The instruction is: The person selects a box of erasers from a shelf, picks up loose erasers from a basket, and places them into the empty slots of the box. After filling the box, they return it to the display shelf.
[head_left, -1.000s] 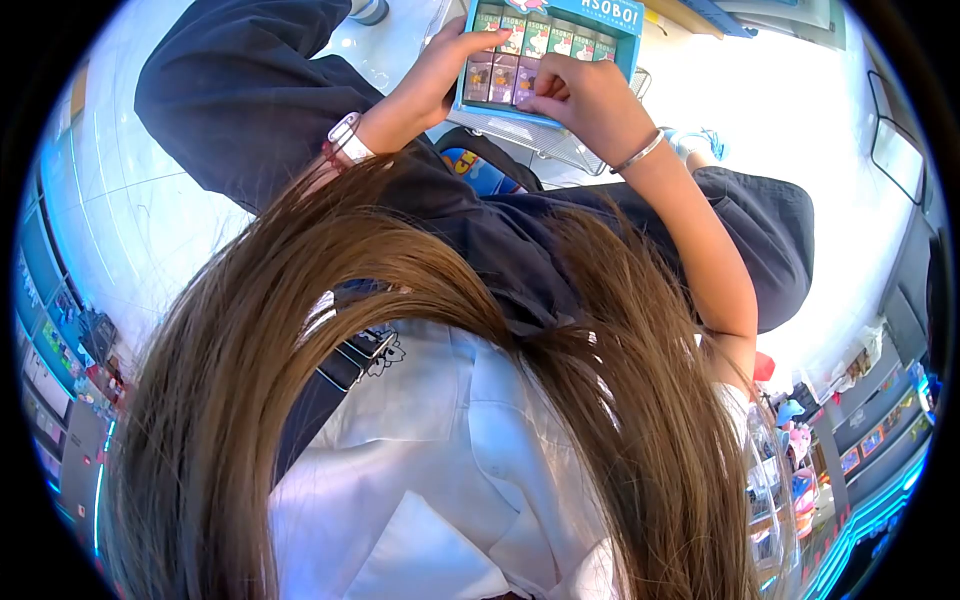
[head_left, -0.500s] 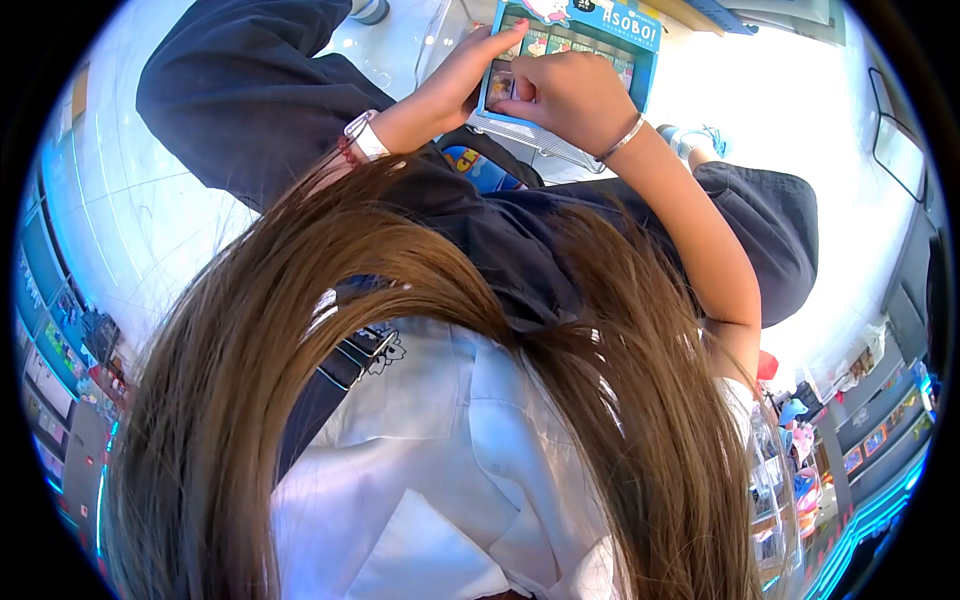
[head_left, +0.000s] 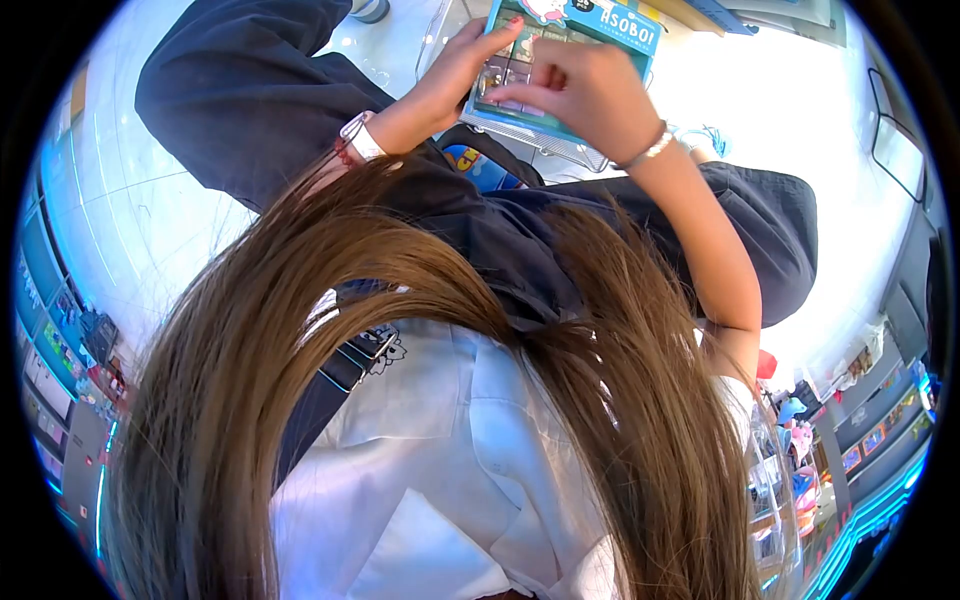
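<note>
A light blue display box (head_left: 625, 38) marked "ASOBO!" stands tilted at the top centre, with several small packs (head_left: 519, 50) in it. My left hand (head_left: 462, 72) holds the box's left side, its thumb over the edge. Over the box's open front is my right hand (head_left: 590, 92), its thumb stretched left across the lower packs and the other fingers curled. Whether those fingers hold anything is hidden. A wire rack (head_left: 540, 138) lies under the box.
My dark-trousered knees spread to both sides of the box. A dark bag with a blue and yellow print (head_left: 482, 168) lies below the rack. At the far right is a black metal frame (head_left: 885, 150). Long hair hangs across the lower view.
My right hand has shifted slightly right, its wrist has turned, and its thumb is now stretched out. The box has tilted a little. My left hand still holds its side.
</note>
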`<state>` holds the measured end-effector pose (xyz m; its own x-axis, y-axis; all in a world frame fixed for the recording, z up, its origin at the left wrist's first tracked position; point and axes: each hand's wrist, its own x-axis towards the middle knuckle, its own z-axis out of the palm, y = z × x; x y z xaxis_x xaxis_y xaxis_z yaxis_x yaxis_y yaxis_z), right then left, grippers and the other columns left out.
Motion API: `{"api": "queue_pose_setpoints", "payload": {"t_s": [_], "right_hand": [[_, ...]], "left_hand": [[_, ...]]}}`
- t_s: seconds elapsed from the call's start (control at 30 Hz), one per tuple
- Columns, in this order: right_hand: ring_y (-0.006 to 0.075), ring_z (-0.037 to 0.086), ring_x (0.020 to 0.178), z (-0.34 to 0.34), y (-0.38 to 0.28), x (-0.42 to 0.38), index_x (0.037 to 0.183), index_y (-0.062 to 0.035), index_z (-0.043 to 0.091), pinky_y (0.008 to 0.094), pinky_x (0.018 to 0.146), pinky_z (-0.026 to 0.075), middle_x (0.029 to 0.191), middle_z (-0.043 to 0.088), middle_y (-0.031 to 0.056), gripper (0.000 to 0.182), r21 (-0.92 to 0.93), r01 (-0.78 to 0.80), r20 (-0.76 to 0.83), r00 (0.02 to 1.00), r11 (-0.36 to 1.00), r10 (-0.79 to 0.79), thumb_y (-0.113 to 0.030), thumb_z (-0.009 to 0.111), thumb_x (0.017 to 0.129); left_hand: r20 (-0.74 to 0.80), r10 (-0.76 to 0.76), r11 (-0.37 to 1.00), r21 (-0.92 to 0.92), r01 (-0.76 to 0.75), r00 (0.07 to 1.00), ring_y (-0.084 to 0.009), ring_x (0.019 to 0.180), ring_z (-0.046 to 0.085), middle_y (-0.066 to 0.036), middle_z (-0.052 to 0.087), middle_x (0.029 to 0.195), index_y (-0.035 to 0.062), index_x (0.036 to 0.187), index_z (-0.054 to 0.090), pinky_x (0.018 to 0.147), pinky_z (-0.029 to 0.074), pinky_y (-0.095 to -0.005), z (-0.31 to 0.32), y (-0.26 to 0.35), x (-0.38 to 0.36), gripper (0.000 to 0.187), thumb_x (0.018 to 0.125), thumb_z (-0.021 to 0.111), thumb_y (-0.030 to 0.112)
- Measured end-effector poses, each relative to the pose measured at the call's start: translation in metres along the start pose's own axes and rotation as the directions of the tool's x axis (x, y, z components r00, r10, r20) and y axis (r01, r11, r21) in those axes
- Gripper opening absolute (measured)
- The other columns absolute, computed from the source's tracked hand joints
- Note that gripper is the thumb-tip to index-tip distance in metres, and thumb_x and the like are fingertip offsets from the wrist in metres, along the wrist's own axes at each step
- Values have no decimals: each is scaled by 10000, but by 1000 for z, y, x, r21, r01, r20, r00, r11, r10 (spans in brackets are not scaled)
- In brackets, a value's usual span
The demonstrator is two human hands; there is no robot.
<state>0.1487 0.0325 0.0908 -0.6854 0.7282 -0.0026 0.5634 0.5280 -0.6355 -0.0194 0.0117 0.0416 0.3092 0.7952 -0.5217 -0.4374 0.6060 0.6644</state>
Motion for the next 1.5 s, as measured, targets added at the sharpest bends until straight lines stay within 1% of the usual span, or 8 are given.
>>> {"api": "queue_pose_setpoints", "payload": {"t_s": [0.33,0.6,0.67,0.93,1.07,1.3,1.37,1.5], "right_hand": [[56,490,481,-70,73,-21,656,-2,549,196,456,393,552,524,18,319,428,-262,-550,684,865,479,-188,540,915],[162,647,686,19,202,-40,819,-27,659,292,597,525,812,660,126,207,-120,-753,623,450,647,640,-183,524,821],[263,657,784,132,269,-72,844,1,648,353,682,534,932,646,193,183,-534,-96,539,726,840,426,-142,550,785],[362,618,888,236,292,-61,962,32,594,397,793,493,926,631,237,372,94,-924,-114,359,370,926,-213,646,687],[361,605,920,260,298,-65,1026,45,540,392,802,491,1027,597,245,466,48,-873,-163,472,485,866,-202,688,660],[306,613,919,281,309,-59,1084,52,463,334,800,499,1019,591,212,652,600,-782,-191,68,171,979,-235,799,605],[276,613,923,278,313,-56,1105,55,434,308,795,502,1018,589,199,711,639,-767,-139,-29,67,990,-212,827,577],[342,604,953,269,300,-37,1099,15,404,338,834,489,1040,581,234,725,734,-669,-22,-197,-118,980,-205,829,555]], "left_hand": [[-20,-30,985,-168,27,999,-153,968,608,-65,608,1112,43,1203,508,840,487,-294,0,36,-9,379,948,420,308],[369,660,406,557,-725,654,-234,1219,418,-164,361,1352,-1,1374,220,1004,340,-352,-39,38,-11,733,784,656,0],[408,657,358,570,-739,633,-254,1226,401,-194,327,1356,-3,1385,170,1013,315,-355,-42,38,-9,915,660,717,-110],[340,539,134,869,-477,771,-277,1260,337,-171,290,1379,-8,1380,213,1031,278,-329,-45,43,-19,867,663,693,-90],[-311,147,974,-118,-191,939,-165,1045,568,-72,570,1142,36,1219,475,882,464,-312,-39,37,17,374,914,501,251],[201,661,346,774,-531,723,-175,1029,571,-57,570,1155,56,1220,482,889,450,-325,-40,24,17,366,923,490,269],[-311,40,983,-157,-93,949,-186,1001,580,-65,582,1133,55,1192,504,874,454,-337,-41,33,28,358,908,511,275],[-450,-80,982,-187,-6,889,-192,971,591,-70,601,1097,61,1151,532,851,461,-340,-34,36,33,363,884,543,307]]}}
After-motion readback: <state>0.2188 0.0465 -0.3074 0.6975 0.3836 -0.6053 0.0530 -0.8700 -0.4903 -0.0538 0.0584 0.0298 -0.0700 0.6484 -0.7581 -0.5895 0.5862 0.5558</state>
